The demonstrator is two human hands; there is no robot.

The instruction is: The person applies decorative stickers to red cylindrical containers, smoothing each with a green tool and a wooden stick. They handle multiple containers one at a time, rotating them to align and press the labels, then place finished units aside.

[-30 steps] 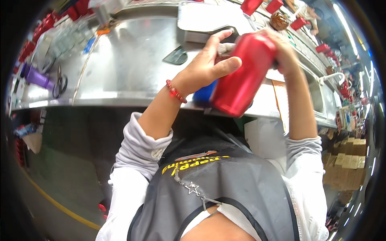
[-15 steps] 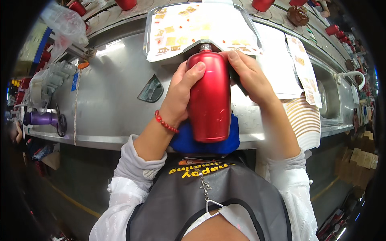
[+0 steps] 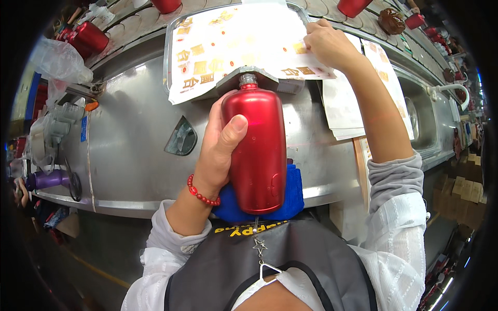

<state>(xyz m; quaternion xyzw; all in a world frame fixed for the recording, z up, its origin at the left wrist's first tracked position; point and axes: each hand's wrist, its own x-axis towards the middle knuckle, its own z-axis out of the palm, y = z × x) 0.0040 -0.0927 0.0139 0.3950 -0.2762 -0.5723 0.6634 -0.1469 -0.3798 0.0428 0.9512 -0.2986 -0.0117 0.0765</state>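
Observation:
A glossy red bottle point(image 3: 255, 142) leans with its neck toward the far side and its base toward me. My left hand point(image 3: 220, 140) grips its left side, thumb across the front. The bottle's bare neck rests by a grey angled block point(image 3: 267, 82). A folded blue cloth point(image 3: 294, 192) lies under the base end. My right hand point(image 3: 332, 46) is off the bottle, at the right edge of a white sheet with gold and red decals point(image 3: 238, 46). Its fingers are bent together on the sheet; what they pinch is hidden. The sheet lies over a shallow metal tray point(image 3: 169, 62).
A dark, roughly triangular flat piece point(image 3: 181, 137) lies on the steel counter point(image 3: 129, 129). White sheets point(image 3: 345, 116) are stacked at right, before a sink point(image 3: 428, 111). More red bottles point(image 3: 89, 37) stand on the slatted conveyor point(image 3: 129, 26) behind. A purple bottle point(image 3: 47, 179) lies far left.
My right hand has left the bottle and reached up and right to the decal sheet. The bottle, still in my left hand, appears lower and slightly left as the view shifts.

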